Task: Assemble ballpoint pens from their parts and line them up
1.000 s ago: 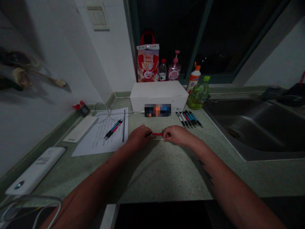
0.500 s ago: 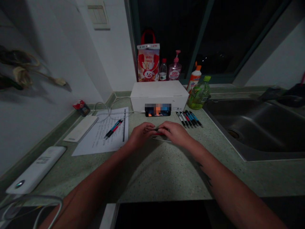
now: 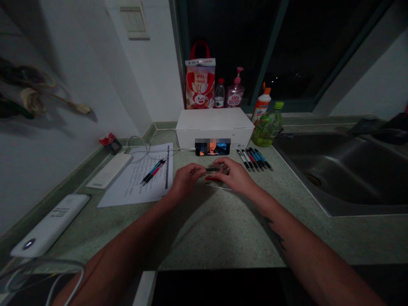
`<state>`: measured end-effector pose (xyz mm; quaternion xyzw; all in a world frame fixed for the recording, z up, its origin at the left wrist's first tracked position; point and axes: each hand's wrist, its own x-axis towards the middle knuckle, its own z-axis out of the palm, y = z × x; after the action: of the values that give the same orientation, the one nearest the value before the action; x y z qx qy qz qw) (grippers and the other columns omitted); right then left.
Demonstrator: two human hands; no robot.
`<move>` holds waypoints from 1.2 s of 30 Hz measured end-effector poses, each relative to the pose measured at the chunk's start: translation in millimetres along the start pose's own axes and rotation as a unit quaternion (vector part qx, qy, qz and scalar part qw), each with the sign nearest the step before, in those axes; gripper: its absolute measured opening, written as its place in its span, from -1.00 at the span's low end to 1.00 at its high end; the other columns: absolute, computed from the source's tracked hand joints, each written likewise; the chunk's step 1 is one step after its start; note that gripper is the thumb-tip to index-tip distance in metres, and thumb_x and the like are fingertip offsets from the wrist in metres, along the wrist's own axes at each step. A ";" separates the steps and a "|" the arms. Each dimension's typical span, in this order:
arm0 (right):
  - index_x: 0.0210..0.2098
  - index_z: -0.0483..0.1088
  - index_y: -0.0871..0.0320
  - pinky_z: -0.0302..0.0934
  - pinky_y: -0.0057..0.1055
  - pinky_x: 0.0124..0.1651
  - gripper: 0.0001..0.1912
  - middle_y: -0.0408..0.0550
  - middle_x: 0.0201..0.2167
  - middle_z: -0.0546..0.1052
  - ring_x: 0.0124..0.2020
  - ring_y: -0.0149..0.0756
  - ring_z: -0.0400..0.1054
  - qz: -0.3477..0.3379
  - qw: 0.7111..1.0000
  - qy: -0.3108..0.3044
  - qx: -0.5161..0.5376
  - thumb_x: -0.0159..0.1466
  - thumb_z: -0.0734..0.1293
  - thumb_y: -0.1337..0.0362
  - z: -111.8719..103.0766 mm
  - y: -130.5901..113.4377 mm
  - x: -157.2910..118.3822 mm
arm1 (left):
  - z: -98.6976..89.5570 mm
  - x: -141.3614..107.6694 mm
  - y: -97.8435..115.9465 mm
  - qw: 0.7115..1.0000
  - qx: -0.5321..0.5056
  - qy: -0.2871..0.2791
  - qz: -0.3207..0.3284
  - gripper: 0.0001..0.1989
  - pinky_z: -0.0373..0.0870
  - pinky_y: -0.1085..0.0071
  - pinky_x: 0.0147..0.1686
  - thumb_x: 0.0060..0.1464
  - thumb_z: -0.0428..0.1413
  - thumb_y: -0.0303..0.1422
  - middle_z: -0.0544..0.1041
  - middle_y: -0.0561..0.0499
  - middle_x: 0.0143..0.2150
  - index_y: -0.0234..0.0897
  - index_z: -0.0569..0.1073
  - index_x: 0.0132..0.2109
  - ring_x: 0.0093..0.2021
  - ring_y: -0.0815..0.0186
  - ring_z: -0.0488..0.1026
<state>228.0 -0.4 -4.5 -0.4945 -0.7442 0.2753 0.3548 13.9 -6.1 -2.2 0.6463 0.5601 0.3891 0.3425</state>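
Note:
Between my hands, above the counter, is a small dark pen part (image 3: 212,169). My left hand (image 3: 188,176) pinches its left end. Around its right end the thumb and fingers of my right hand (image 3: 234,173) are curled, and whatever else they hold is too small to make out. Just below the fingertips lie a red piece (image 3: 211,178) and a thin white refill-like stick (image 3: 219,186). Behind my hands a phone (image 3: 213,148) leans against a white box (image 3: 215,120).
Several pens (image 3: 253,159) lie in a row right of the phone. Two pens (image 3: 153,171) rest on a printed sheet (image 3: 127,191) at the left. A white power bank (image 3: 52,223) is at far left, a green bottle (image 3: 269,127) behind, a sink (image 3: 357,170) at right.
My right hand has opened a little and shifted slightly up and right, so more of the dark pen part shows between my hands. The view has moved slightly.

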 end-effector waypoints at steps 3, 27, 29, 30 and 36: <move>-0.16 0.56 0.12 0.34 -0.30 -0.15 -0.83 -0.06 -0.31 0.65 -0.33 -0.26 0.51 0.028 0.999 -0.035 0.012 0.44 0.39 0.17 2.8 -0.8 -0.8 | 2.0 1.2 -4.5 1.000 -0.002 -0.004 0.015 -0.96 0.59 0.28 -0.05 0.17 0.27 -0.38 0.74 0.01 -0.22 -0.18 0.64 -0.25 -0.17 0.20 0.66; -0.14 0.66 0.13 0.39 -0.32 -0.10 -0.79 -0.03 -0.26 0.70 -0.26 -0.24 0.56 0.025 0.996 -0.046 0.069 0.43 0.35 0.27 8.3 1.5 0.1 | 3.3 -0.3 -7.5 0.999 0.010 -0.022 0.032 -0.95 0.58 0.24 -0.05 0.19 0.25 -0.33 0.73 -0.01 -0.22 -0.17 0.62 -0.23 -0.17 0.18 0.66; -0.16 0.66 0.12 0.37 -0.33 -0.07 -0.83 -0.02 -0.23 0.71 -0.22 -0.24 0.56 0.023 0.998 -0.034 0.048 0.39 0.38 0.31 5.9 1.5 0.8 | 1.2 1.0 -7.2 0.999 0.014 -0.011 0.031 -0.96 0.58 0.25 -0.05 0.19 0.25 -0.36 0.73 0.00 -0.22 -0.17 0.62 -0.23 -0.17 0.19 0.65; -0.16 0.66 0.13 0.35 -0.33 -0.08 -0.85 -0.03 -0.23 0.70 -0.23 -0.25 0.55 0.025 0.998 -0.034 0.038 0.38 0.39 0.32 4.8 1.2 1.0 | -0.3 2.0 -7.3 0.999 0.022 -0.003 0.028 -0.97 0.58 0.26 -0.06 0.19 0.25 -0.37 0.73 0.01 -0.22 -0.17 0.61 -0.23 -0.18 0.20 0.65; -0.29 0.58 0.12 0.24 -0.40 -0.29 -0.90 -0.17 -0.42 0.61 -0.39 -0.32 0.47 0.022 0.975 -0.219 0.007 0.28 0.54 0.25 5.2 -22.7 -13.1 | -8.0 5.9 -8.5 0.991 0.134 0.015 0.009 -0.91 0.51 0.31 -0.13 0.15 0.25 -0.47 0.69 0.02 -0.27 -0.18 0.62 -0.23 -0.24 0.23 0.60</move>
<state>214.9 -21.0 6.3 -0.4358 -0.7911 0.3894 0.1803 3.3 1.0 -5.3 0.6858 0.6059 0.3233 0.2409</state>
